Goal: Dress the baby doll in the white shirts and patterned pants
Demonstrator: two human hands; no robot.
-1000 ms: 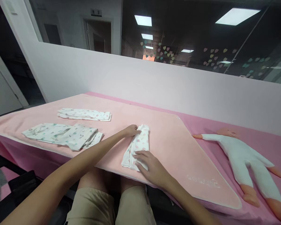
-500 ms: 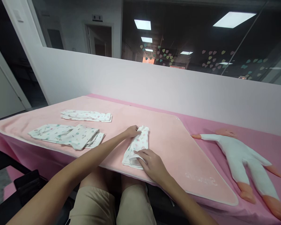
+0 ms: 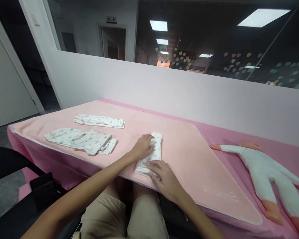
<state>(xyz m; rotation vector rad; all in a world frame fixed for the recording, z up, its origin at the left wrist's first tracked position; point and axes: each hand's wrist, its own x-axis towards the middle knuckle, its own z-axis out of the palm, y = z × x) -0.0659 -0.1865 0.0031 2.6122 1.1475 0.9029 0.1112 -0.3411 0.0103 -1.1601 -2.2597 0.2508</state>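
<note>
A small folded white baby garment [image 3: 158,146] with pink prints lies lengthwise before me, close to the table's front edge. Across its left side rests my left hand [image 3: 142,147], fingers stretched out over the cloth and a little blurred. My right hand [image 3: 166,177] touches the near right part of the garment, its fingers extended and slightly apart. Both hands cover part of the cloth. Further left lie a folded white garment with green prints [image 3: 82,141] and, behind it, a narrow folded garment with pink prints [image 3: 99,121].
A peach blanket [image 3: 189,159] covers much of the pink-clothed table. On the right a baby doll [image 3: 261,162] in white lies on its back. Behind the table stands a white wall [image 3: 164,83] with a window above. A black chair [image 3: 40,189] is at lower left.
My left hand has come from the garment's far end toward its middle and lies flatter on it. The near end, lifted by my right hand before, now looks flatter. The view has shifted slightly left.
</note>
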